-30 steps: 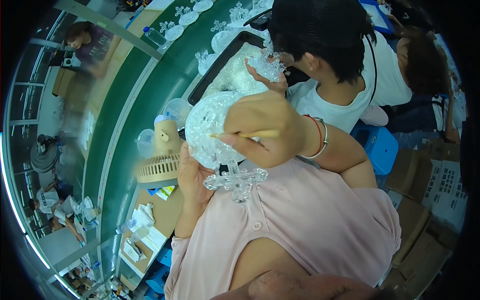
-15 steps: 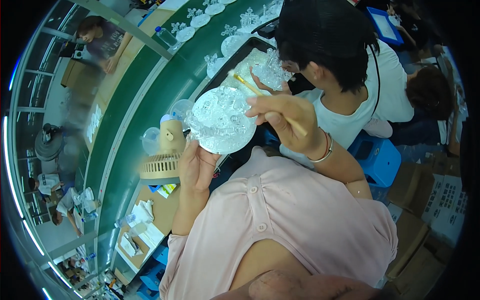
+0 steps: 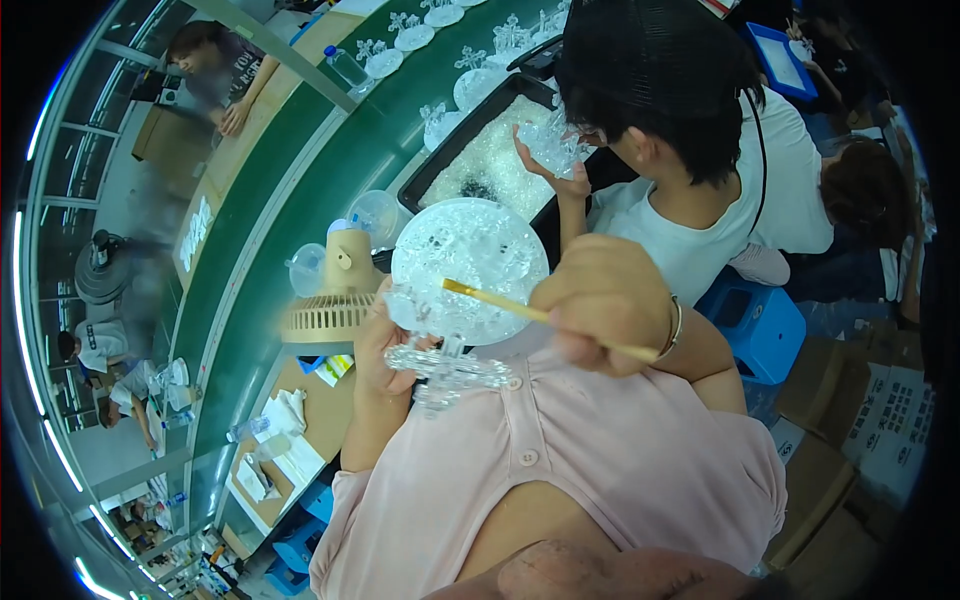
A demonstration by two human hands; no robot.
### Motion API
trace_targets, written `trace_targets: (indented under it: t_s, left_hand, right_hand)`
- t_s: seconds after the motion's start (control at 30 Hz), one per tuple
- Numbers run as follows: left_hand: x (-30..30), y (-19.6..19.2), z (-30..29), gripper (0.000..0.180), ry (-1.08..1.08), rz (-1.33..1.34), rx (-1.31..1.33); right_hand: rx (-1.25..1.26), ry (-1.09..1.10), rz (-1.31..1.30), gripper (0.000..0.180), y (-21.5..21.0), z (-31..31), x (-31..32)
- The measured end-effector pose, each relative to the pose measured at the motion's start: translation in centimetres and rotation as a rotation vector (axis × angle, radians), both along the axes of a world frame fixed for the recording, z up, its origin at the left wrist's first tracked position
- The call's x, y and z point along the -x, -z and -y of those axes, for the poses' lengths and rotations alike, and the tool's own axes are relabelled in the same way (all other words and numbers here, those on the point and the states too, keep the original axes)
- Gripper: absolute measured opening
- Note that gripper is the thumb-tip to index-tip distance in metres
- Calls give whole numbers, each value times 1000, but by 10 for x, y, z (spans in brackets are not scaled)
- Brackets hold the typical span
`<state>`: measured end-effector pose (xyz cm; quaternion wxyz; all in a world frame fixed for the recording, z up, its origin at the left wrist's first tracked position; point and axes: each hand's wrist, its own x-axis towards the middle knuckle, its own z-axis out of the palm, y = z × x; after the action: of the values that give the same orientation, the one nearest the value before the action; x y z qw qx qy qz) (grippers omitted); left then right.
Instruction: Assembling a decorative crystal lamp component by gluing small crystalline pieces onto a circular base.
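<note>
My left hand (image 3: 382,350) grips a round white ornament (image 3: 470,265) by its lower left edge. Clear, glassy bits cover its disc, and a transparent cross-shaped piece (image 3: 450,372) sticks out toward my chest. Closed around a slim wooden brush (image 3: 520,308) is my right hand (image 3: 610,300). The brush tip lies over the disc's lower middle; whether it touches cannot be made out. Beyond the ornament, a black tray (image 3: 425,185) holds clear granules (image 3: 490,145).
A beige fan (image 3: 335,290) and clear plastic cups stand left of my hands. Similar ornaments (image 3: 415,38) line the green conveyor (image 3: 290,190), near a water bottle (image 3: 346,70). At right sits a co-worker in white (image 3: 670,210), holding another piece, by a blue stool (image 3: 750,325) and cardboard boxes (image 3: 825,385).
The ornament has come nearer my chest and turned, its cross swinging toward me. My right hand has lowered, bringing the brush from the tray's edge to over the disc.
</note>
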<state>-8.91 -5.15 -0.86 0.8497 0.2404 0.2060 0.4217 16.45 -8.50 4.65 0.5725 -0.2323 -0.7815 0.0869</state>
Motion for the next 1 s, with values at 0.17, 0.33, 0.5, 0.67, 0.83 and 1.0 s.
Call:
trace_targets:
  t_s: [0.17, 0.33, 0.5, 0.67, 0.83, 1.0]
  left_hand:
    - [-10, -14, 12, 36, -87, -131, -28]
    - [-2, -9, 12, 34, -38, -69, -34]
    - [-2, -10, 12, 34, -37, -74, -83]
    - [0, -3, 13, 37, -32, -57, -112]
    - [-4, -3, 14, 40, -108, -150, -101]
    - [-10, -5, 11, 40, -146, -162, -73]
  right_hand:
    - [-99, 130, 91, 18, 3, -5, 27]
    - [-108, 166, 71, 15, 1, -1, 21]
    - [-139, 173, 93, 13, 3, -5, 31]
    - [-110, 211, 84, 8, 6, -8, 34]
    - [-10, 260, 53, 5, 5, -7, 21]
    - [-87, 224, -124, 17, 12, -9, 12]
